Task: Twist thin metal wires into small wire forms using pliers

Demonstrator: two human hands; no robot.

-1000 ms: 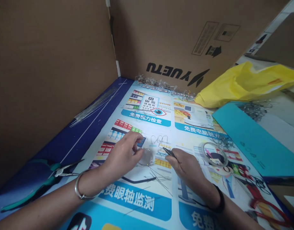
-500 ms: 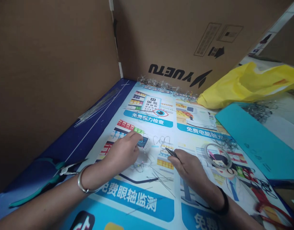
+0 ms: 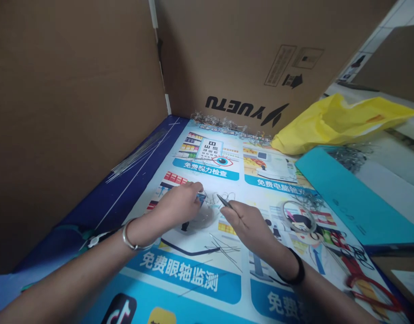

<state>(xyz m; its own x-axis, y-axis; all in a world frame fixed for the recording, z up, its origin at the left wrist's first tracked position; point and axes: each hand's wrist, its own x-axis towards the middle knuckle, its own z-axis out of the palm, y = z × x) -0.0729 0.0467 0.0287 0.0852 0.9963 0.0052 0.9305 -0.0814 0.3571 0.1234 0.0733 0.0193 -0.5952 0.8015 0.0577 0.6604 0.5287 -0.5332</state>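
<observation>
Since the earlier frames, both hands have been carried a little farther up the printed poster (image 3: 193, 274), toward the cardboard box (image 3: 234, 58), and a clear lens (image 3: 203, 217) is again seen under the left fingers. The left hand (image 3: 178, 207) is laid palm down on that lens, its fingers (image 3: 193, 193) pressed together and curled onto the lens's far edge; a silver bangle (image 3: 130, 234) is worn at the wrist. The right hand (image 3: 243, 220) is closed around thin dark tweezers (image 3: 224, 201), pinched between thumb and forefinger, with the tip pointed at a cluster of bent wire loops (image 3: 223, 196) just beyond the lens. A black band (image 3: 296, 272) is worn at that wrist.

Loose straight wires (image 3: 223, 247) are scattered on the poster just nearer than the lens. On the poster, "免费视力检查" is printed beyond the lens beside an eye chart, "眼轴监测" nearer than it, and "免费电脑" partly to its right. "YUETU" is read upside down on the box, which stands at the far edge of the surface.

To the right of the lens a ring of clear tape (image 3: 297, 216) is laid, then a teal sheet (image 3: 348, 198) and a yellow plastic bag (image 3: 331, 121), its contents hidden. Left of the lens, green-handled pliers (image 3: 95, 238) and a bundle of long wires (image 3: 139, 153) are seen.
</observation>
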